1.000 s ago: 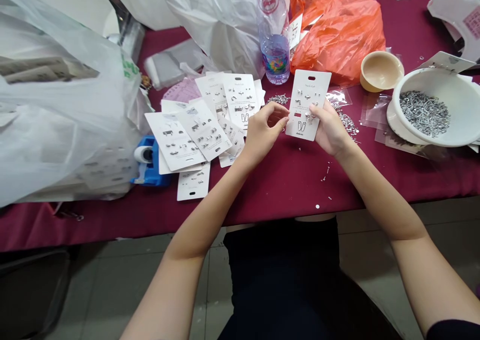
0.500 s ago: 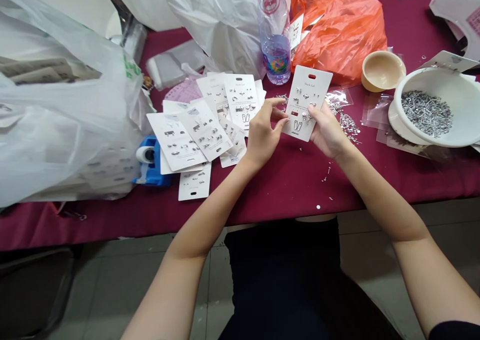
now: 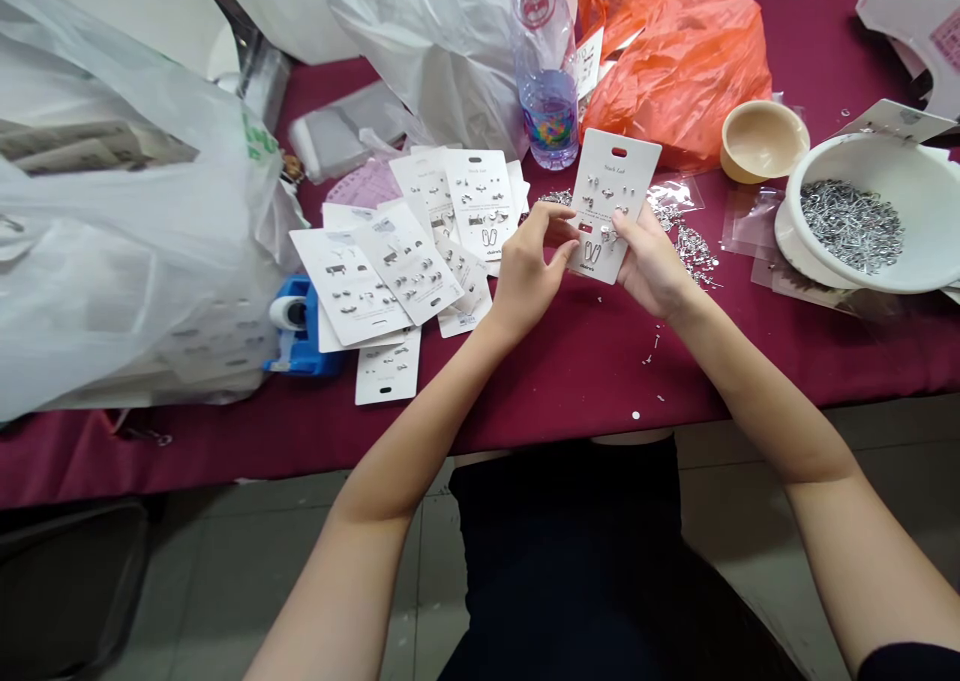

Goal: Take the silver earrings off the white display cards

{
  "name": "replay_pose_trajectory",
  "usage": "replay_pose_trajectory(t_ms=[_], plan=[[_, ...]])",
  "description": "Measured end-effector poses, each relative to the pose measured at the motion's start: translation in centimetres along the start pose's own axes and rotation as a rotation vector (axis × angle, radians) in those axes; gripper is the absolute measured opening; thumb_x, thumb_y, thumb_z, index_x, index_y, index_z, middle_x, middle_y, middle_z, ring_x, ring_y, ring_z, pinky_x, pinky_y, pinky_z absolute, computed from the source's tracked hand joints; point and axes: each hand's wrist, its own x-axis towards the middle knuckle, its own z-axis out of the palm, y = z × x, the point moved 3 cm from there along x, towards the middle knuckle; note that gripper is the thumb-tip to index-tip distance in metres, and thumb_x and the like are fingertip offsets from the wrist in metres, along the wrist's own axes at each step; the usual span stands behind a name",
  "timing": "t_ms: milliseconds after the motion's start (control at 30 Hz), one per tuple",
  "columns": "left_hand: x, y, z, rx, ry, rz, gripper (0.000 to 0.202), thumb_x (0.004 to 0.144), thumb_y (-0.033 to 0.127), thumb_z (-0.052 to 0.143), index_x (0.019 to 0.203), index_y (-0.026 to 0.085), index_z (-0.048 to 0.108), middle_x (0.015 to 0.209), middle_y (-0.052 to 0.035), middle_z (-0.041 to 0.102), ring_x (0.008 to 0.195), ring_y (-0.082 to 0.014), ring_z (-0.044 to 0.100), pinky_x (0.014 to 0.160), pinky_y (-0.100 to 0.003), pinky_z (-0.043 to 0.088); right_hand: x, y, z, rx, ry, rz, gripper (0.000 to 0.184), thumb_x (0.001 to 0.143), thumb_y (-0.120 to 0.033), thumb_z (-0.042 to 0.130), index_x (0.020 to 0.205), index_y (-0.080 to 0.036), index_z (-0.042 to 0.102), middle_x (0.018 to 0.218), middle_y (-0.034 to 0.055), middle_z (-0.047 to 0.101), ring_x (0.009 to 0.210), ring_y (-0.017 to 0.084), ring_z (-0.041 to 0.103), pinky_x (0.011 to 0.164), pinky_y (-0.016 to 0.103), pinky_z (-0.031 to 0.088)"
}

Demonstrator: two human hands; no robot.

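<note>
A white earring card (image 3: pixel 616 173) with rows of small metal earrings is held up, slightly tilted, above the table. My right hand (image 3: pixel 651 266) grips its lower right edge, thumb on the front and fingers behind. At the lower left edge, my left hand (image 3: pixel 531 266) has its thumb and fingers bent together against the card; whether a small earring is between the fingertips I cannot tell. To the left lies a spread pile of similar earring cards (image 3: pixel 409 261). Behind the held card and my right hand, loose metal pieces (image 3: pixel 696 251) are scattered on the cloth.
A white bowl (image 3: pixel 926 196) of metal pieces stands right, beside a small beige bowl (image 3: pixel 763 146). A plastic bottle (image 3: pixel 551 111) and red bag (image 3: pixel 690 71) are behind. A blue tape dispenser (image 3: pixel 304 351) and white plastic bag (image 3: pixel 150 261) are left, on a maroon cloth (image 3: pixel 540 381).
Both hands and the held card stay almost in place. The left fingers shift slightly at the card's edge, and the whole view moves a little.
</note>
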Motion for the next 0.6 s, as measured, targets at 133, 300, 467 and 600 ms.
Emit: replay_pose_trajectory(t_ms=[133,300,467,600], plan=[[0.4,0.2,-0.3,-0.038,-0.002,-0.088,0.022,0.088,0.012,0.065,0.106,0.022,0.058,0.098,-0.0015,0.071,0.087,-0.0120,0.069,0.084,-0.026,0.057,0.0,-0.2,0.0,0.011,-0.009,-0.011,0.051,0.094,-0.045,0.057,0.141,-0.035,0.040,0.146,0.0068,0.059,0.136,0.029,0.057,0.107,0.058,0.056],[0.6,-0.8,-0.6,-0.141,0.051,-0.276,0.027,0.083,0.033,0.080,0.100,0.023,0.061,0.100,-0.0037,0.070,0.085,-0.0128,0.064,0.081,-0.026,0.055,0.0,-0.3,0.0,-0.076,-0.019,0.008,0.051,0.093,-0.054,0.060,0.138,-0.035,0.045,0.139,0.0075,0.062,0.128,0.029,0.062,0.098,0.055,0.062],[0.8,-1.7,-0.3,-0.490,-0.140,-0.447,0.034,0.080,0.049,0.081,0.087,0.020,0.065,0.090,-0.0033,0.072,0.083,-0.0132,0.066,0.080,-0.026,0.054,-0.2,-0.8,-0.1,-0.086,-0.056,0.039,0.051,0.093,-0.056,0.062,0.137,-0.035,0.047,0.137,0.0073,0.063,0.122,0.029,0.065,0.092,0.052,0.065],[0.8,-1.4,-0.4,-0.542,-0.143,-0.493,0.033,0.076,0.045,0.085,0.084,0.019,0.066,0.086,-0.0018,0.072,0.080,-0.0109,0.065,0.079,-0.024,0.053,-0.3,-1.0,-0.2,-0.122,-0.056,0.020,0.049,0.092,-0.056,0.065,0.134,-0.036,0.051,0.138,0.0060,0.063,0.122,0.029,0.065,0.089,0.051,0.065]])
